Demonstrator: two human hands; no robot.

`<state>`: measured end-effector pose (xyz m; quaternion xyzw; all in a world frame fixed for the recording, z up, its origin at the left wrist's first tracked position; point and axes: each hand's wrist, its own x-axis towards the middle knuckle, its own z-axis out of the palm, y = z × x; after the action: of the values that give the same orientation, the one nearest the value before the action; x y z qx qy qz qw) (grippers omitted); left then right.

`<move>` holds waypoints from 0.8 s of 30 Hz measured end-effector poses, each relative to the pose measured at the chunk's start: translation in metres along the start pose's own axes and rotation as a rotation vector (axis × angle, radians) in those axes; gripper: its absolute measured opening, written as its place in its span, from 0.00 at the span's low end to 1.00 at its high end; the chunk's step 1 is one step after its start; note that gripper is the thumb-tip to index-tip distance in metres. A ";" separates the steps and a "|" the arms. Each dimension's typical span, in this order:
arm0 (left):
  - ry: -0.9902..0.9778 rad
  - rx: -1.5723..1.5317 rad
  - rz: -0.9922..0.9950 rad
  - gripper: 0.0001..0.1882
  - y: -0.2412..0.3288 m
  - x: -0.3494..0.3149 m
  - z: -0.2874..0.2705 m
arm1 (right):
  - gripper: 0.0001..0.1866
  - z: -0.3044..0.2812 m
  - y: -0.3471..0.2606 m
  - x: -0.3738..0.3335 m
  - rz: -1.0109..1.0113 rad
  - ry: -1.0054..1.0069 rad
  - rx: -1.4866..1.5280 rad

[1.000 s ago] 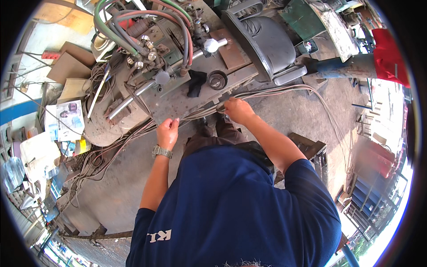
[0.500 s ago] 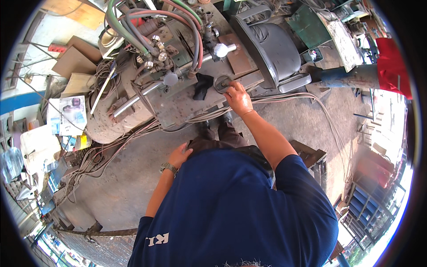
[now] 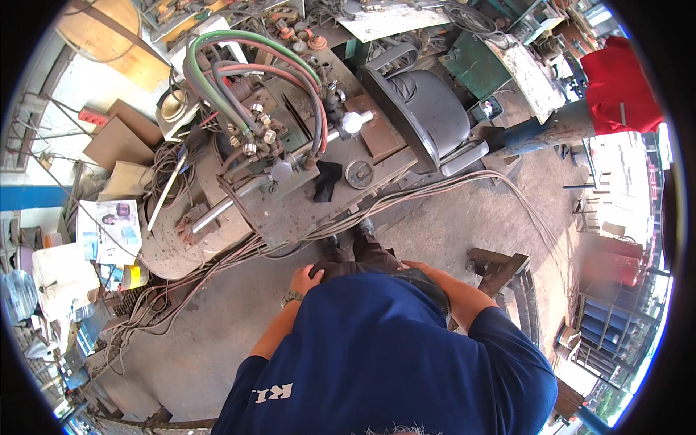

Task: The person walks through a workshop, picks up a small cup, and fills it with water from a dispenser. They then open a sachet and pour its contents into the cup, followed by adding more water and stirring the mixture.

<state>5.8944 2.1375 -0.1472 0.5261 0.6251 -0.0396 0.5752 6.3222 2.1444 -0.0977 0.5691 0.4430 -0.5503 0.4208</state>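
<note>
Round tin (image 3: 359, 175): near bench (image 3: 286, 216) edge, ahead of 2 hands, no long axis | right hand (image 3: 415, 267): slightly nearer | left hand (image 3: 303, 279): at trousers (image 3: 346, 270) | fingers' grip: cannot tell, either hand

Grey concrete floor (image 3: 203, 341), black chair (image 3: 435, 112), white wall (image 3: 80, 81), bright daylight rightward

Viewed from head height through a fisheye; directed downward, close over the shirt (image 3: 384, 333), farther from the worktop (image 3: 290, 217).
</note>
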 end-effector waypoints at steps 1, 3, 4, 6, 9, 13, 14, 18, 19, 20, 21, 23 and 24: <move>0.094 0.058 -0.002 0.39 0.007 0.003 0.006 | 0.43 0.008 0.000 -0.005 -0.084 -0.017 0.045; -0.005 0.135 0.029 0.38 0.002 0.013 0.018 | 0.44 0.020 0.007 -0.019 -0.214 -0.051 0.126; -0.188 0.158 0.067 0.37 -0.010 0.033 0.028 | 0.44 0.025 0.009 -0.027 -0.253 -0.056 0.158; -0.410 0.214 0.090 0.35 -0.003 0.055 0.024 | 0.44 0.035 0.016 -0.035 -0.321 -0.053 0.213; -0.320 0.106 0.072 0.30 0.014 0.038 0.017 | 0.45 0.048 0.023 -0.046 -0.385 -0.008 0.225; 0.357 -0.481 0.105 0.25 -0.050 0.014 0.039 | 0.46 0.054 0.048 -0.053 -0.354 0.286 0.232; 0.169 -0.231 -0.076 0.25 -0.063 0.004 0.025 | 0.46 0.059 0.057 -0.050 -0.311 0.374 0.261; -0.346 0.566 0.121 0.25 -0.135 -0.022 0.031 | 0.45 0.059 0.096 -0.048 -0.173 0.609 0.435; -0.251 0.168 0.102 0.24 -0.120 -0.041 0.020 | 0.45 0.051 0.108 -0.049 -0.174 0.605 0.414; -0.174 -0.245 0.113 0.22 -0.098 -0.057 0.014 | 0.44 0.046 0.122 -0.054 -0.172 0.594 0.393; -0.162 -0.468 0.184 0.20 -0.065 -0.073 0.005 | 0.43 0.045 0.136 -0.057 -0.156 0.622 0.419; -0.162 -0.587 0.271 0.17 0.011 -0.099 0.000 | 0.41 0.043 0.161 -0.066 -0.131 0.680 0.472; -0.148 -0.536 0.290 0.15 0.046 -0.109 0.003 | 0.39 0.044 0.172 -0.069 -0.127 0.730 0.527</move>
<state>5.9052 2.0891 -0.0403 0.4351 0.4881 0.1706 0.7371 6.4773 2.0556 -0.0317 0.7851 0.4412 -0.4325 0.0435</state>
